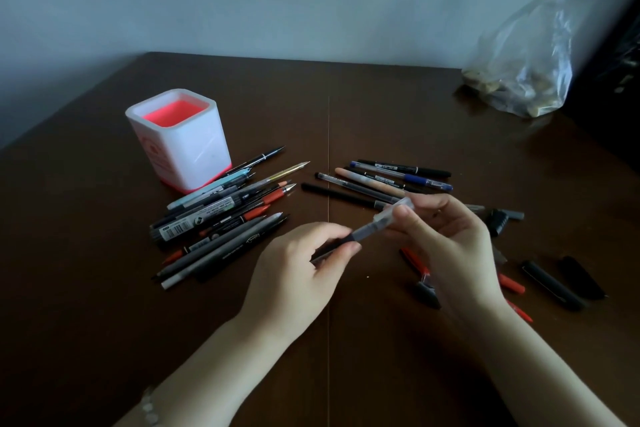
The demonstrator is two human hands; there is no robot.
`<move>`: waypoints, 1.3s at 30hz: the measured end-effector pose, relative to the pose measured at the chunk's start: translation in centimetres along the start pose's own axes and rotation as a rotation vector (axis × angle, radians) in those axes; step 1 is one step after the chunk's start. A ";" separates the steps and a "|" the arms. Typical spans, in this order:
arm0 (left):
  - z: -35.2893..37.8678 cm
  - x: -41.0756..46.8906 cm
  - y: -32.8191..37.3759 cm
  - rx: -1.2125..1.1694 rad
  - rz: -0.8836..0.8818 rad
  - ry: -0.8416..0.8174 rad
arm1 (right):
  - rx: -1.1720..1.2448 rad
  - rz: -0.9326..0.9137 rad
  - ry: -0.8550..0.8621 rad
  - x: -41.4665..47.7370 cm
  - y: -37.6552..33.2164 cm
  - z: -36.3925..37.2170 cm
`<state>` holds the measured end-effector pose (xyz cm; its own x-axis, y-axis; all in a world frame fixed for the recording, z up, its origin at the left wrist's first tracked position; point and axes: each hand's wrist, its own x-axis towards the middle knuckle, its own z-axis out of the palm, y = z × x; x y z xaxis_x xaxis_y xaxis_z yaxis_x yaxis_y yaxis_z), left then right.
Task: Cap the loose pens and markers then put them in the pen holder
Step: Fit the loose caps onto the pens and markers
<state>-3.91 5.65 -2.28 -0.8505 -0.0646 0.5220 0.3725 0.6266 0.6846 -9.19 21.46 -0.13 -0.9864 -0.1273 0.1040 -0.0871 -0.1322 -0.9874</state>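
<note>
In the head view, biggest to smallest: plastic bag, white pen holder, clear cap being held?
1. plastic bag and pen holder: look alike, bag sits farther, so unranked.
2. clear cap, smallest.

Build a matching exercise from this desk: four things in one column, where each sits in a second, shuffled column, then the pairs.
Things
1. pen holder
2. clear cap
3. plastic bag
4. blue pen

Places
A. at the far right corner of the table
B. pinched in the fingers of the right hand
C. lying flat among other pens, beyond the right hand
D. standing upright on the left of the table

Pairs: 1-D, 2-B, 3-A, 4-C
</note>
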 end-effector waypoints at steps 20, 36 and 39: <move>-0.7 0.5 0.4 0.236 0.002 -0.067 | -0.486 -0.092 -0.206 0.3 -1.2 -1.3; -3.7 1.5 -0.6 0.412 -0.495 -0.415 | -1.091 -0.116 0.010 7.7 -0.3 -3.6; -3.3 1.4 -0.6 0.456 -0.471 -0.362 | -1.143 -0.178 0.005 6.6 -1.3 -5.0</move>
<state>-4.09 2.66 -0.31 -0.9803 -0.1955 -0.0279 -0.1851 0.8606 0.4744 -16.25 25.67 1.25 -0.9479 -0.1917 0.2545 -0.2974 0.8190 -0.4907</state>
